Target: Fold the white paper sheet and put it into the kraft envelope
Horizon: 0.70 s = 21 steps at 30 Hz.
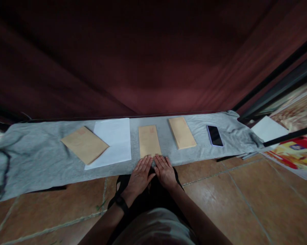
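Note:
A brown envelope lies on the grey cloth straight in front of me. The fingers of my left hand rest flat on its near left edge, stretched out. Beside it, my right hand lies flat too, its fingertips on the envelope's near right edge. Left of them, another brown envelope or a small pile of them sits askew, partly over white paper sheets. To the right stands a neat stack of brown envelopes, slightly turned.
A phone with a dark screen lies right of the stack. The long, narrow surface under the grey cloth runs along a dark red curtain. At the right are a red and yellow box and a white sheet. Tiled floor lies below.

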Each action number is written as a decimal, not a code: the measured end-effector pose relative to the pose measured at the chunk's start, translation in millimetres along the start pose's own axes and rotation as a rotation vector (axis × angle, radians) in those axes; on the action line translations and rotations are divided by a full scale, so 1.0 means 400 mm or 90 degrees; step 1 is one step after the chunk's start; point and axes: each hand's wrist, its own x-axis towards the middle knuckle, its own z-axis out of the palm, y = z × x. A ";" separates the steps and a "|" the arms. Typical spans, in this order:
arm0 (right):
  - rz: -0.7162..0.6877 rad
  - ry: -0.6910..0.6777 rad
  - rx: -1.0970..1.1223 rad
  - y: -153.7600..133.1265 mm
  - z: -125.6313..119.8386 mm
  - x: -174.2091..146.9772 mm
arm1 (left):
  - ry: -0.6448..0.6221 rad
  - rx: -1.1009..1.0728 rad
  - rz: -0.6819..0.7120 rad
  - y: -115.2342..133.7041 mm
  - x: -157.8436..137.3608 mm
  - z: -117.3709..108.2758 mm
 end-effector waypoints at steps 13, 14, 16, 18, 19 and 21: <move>0.055 0.026 -0.008 0.039 -0.027 -0.019 | 0.017 0.041 -0.057 -0.011 -0.036 -0.003; 0.056 0.028 -0.006 0.032 -0.027 -0.016 | 0.017 0.043 -0.060 -0.008 -0.036 -0.001; 0.034 0.019 0.004 0.009 -0.023 -0.006 | 0.018 0.045 -0.066 0.000 -0.034 0.004; -0.008 -0.008 0.023 -0.020 -0.012 0.005 | 0.017 0.049 -0.069 0.008 -0.033 0.009; -0.022 -0.022 0.033 -0.034 -0.005 0.009 | 0.018 0.054 -0.071 0.010 -0.033 0.011; -0.023 -0.039 0.044 -0.056 0.010 0.014 | 0.020 0.066 -0.075 0.013 -0.034 0.015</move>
